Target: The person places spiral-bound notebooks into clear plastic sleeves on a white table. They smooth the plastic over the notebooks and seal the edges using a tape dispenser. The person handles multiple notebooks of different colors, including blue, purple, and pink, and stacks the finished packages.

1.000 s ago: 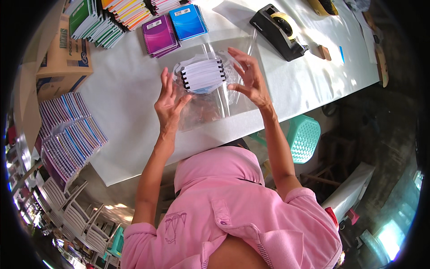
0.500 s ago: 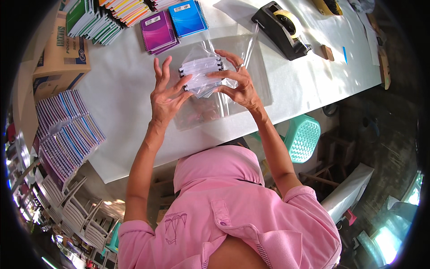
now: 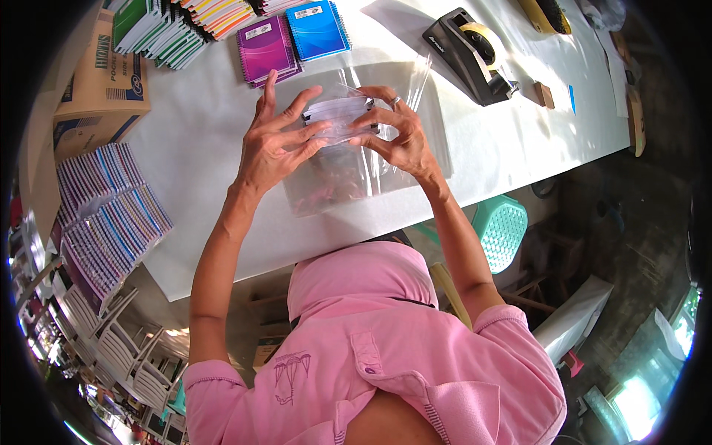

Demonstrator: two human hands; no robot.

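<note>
Between my two hands is a small stack of white-edged notebooks [image 3: 337, 111] with black binding at its corners, inside a clear plastic bag. At the stack's left side, my left hand [image 3: 278, 141] grips with thumb and a finger, while its other fingers stick up and apart. My right hand [image 3: 400, 137], with a ring on one finger, pinches the bagged stack from the right with bent fingers. Flat clear plastic bags [image 3: 334, 189] lie on the table under the stack. Just beyond my hands are a purple spiral notebook [image 3: 263, 48] and a blue spiral notebook [image 3: 319, 30].
A black tape dispenser [image 3: 467, 63] stands at the far right, beside a small brown block [image 3: 544, 95]. Left are a cardboard box [image 3: 100, 111] and piled spiral notebooks [image 3: 115, 215]. More notebooks [image 3: 159, 33] stand behind. A green stool [image 3: 500, 230] is below the table's front edge [image 3: 519, 179].
My left hand has turned, its upper fingers lifting away from the stack. The bagged stack sits tilted differently, and the plastic at its top is drawn in closer. My right hand stays near the same spot.
</note>
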